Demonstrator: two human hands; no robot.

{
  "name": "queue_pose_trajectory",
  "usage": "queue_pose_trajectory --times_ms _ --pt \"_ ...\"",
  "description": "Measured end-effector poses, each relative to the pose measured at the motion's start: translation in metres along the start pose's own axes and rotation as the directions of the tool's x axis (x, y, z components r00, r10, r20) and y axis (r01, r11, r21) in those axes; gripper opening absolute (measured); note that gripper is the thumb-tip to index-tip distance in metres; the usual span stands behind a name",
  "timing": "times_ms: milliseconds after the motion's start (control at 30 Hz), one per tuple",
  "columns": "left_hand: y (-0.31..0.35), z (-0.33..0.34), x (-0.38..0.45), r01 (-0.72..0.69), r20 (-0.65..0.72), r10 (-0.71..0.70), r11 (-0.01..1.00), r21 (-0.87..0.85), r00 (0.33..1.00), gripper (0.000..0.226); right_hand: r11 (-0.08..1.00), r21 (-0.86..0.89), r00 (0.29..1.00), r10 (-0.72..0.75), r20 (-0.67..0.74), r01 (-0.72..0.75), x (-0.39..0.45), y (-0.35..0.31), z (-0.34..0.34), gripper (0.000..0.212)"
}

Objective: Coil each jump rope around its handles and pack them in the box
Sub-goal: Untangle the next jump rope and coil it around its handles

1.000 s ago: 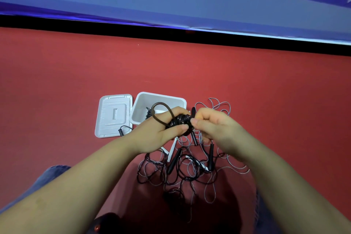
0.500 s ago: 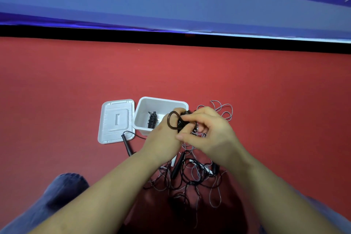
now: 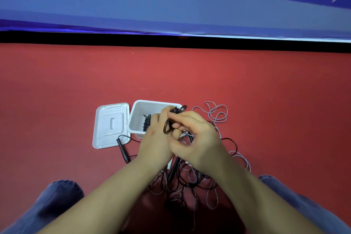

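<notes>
While left hand (image 3: 157, 138) still grips coiled rope (image 3: 168, 127), right hand (image 3: 197, 138) now pinches loop.

Both forearms are bare from the bottom edge of the view up to the wrists, with no sleeves, watch, bracelet or rings showing on the left hand (image 3: 157, 144) or the right hand (image 3: 197, 142). The fingernails that show are short and plain. Below the arms, the left knee (image 3: 57, 195) and the right knee (image 3: 281, 192) are covered in blue denim-like trousers, the cloth creased over each.
</notes>
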State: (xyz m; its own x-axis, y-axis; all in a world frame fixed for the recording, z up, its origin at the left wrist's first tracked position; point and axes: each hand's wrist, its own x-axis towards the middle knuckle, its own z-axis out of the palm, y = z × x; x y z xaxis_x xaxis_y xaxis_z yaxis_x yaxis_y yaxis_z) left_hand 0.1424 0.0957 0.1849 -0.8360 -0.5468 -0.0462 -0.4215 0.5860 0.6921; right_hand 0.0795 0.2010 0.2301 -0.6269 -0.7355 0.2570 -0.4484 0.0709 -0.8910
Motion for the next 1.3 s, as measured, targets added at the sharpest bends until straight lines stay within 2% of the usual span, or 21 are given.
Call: queue_pose_trajectory --times_ms 67,133,200,233,300,400,467,567,700,800,900,1000,1300 --pt "0.001 0.002 0.000 -0.074 0.005 0.074 0.993 0.094 0.997 0.050 0.999 -0.025 1.000 0.028 -0.001 -0.028 -0.001 -0.001 0.001 0.045" --pt "0.007 0.003 0.000 -0.096 -0.021 0.097 0.995 0.035 0.995 0.048 0.999 -0.048 0.999 0.023 -0.044 -0.025 0.000 -0.001 0.001 0.039" --pt "0.015 0.000 -0.003 -0.073 -0.019 0.071 0.988 -0.135 0.997 0.055 0.998 -0.014 0.992 0.052 -0.111 -0.054 0.002 0.000 -0.002 0.028" --pt "0.019 -0.002 -0.004 -0.048 0.016 0.053 0.971 -0.233 0.998 0.060 0.993 0.058 0.986 0.107 -0.127 -0.100 0.004 -0.001 -0.004 0.025" --pt "0.029 -0.009 -0.007 0.015 0.122 0.041 0.905 -0.425 0.992 0.067 0.945 0.261 0.966 0.233 -0.117 -0.196 0.009 -0.004 -0.010 0.030" --pt "0.039 -0.018 -0.007 0.080 0.140 0.003 0.811 -0.580 0.990 0.053 0.875 0.433 0.944 0.300 -0.137 -0.216 0.015 -0.006 -0.019 0.026" --pt "0.041 -0.022 -0.007 0.074 0.123 -0.001 0.803 -0.591 0.992 0.049 0.843 0.485 0.932 0.337 -0.137 -0.233 0.017 -0.006 -0.021 0.018" --pt "0.039 -0.024 -0.005 0.119 0.127 -0.051 0.782 -0.612 0.991 0.059 0.787 0.545 0.896 0.422 -0.135 -0.288 0.018 -0.004 -0.022 0.012" --pt "0.034 -0.023 -0.002 0.144 0.164 -0.054 0.779 -0.610 0.985 0.092 0.678 0.637 0.840 0.536 -0.085 -0.368 0.019 0.000 -0.023 0.015" --pt "0.032 -0.021 -0.004 0.105 0.128 -0.036 0.798 -0.593 0.991 0.076 0.652 0.630 0.812 0.580 -0.057 -0.421 0.020 0.000 -0.022 0.011" --pt "0.030 -0.022 -0.004 0.098 0.130 -0.027 0.812 -0.575 0.991 0.061 0.671 0.592 0.805 0.590 -0.062 -0.446 0.020 0.000 -0.020 0.018" --pt "0.031 -0.022 -0.006 0.086 0.127 -0.015 0.816 -0.571 0.992 0.047 0.684 0.575 0.803 0.591 -0.076 -0.449 0.019 0.000 -0.018 0.016" --pt "0.035 -0.020 -0.008 0.028 0.095 0.030 0.829 -0.559 0.995 0.064 0.739 0.517 0.787 0.588 -0.185 -0.431 0.016 0.003 -0.013 0.011"
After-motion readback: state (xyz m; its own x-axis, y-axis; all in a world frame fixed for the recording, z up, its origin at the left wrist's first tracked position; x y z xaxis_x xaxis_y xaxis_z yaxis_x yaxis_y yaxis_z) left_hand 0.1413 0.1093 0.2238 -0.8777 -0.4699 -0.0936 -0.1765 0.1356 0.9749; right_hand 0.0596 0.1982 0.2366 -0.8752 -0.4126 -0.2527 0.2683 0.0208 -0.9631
